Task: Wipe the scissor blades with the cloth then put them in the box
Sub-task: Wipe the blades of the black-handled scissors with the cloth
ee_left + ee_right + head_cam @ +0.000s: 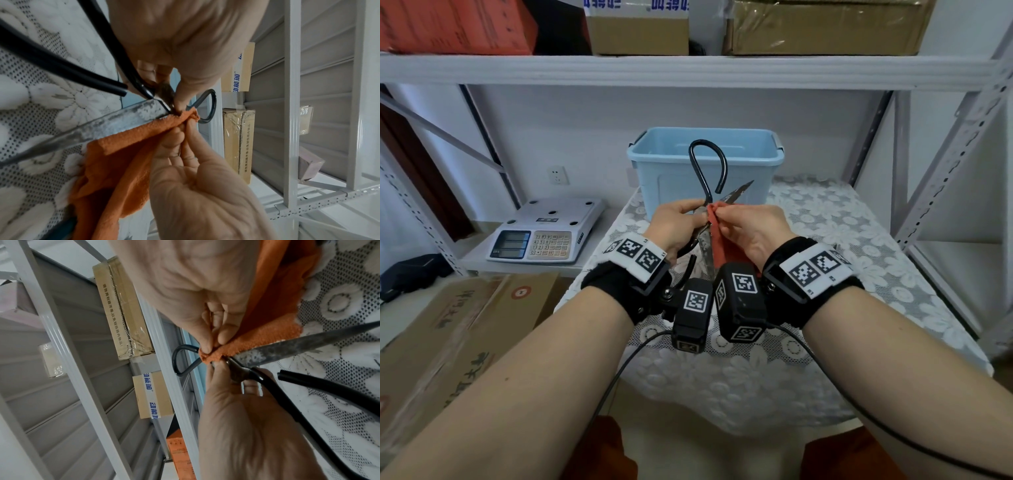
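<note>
Large old scissors (705,236) with black loop handles and stained blades are spread wide above the lace-covered table. My left hand (681,219) grips them at the pivot, thumb and fingers pinching the joint (170,100). One handle loop (707,161) stands up in front of the light blue box (678,185). My right hand (736,219) pinches a fold of orange cloth (720,246) against the base of the blade (92,126) that points toward me. The rest of the cloth (267,331) hangs below that hand. The box is open-topped and stands at the back of the table.
A white lace tablecloth (825,222) covers the table. To the left, a weighing scale (544,233) sits on a low shelf, with a cardboard box (448,335) below it. A shelf (688,68) with cartons runs overhead. A rack upright (945,154) stands at the right.
</note>
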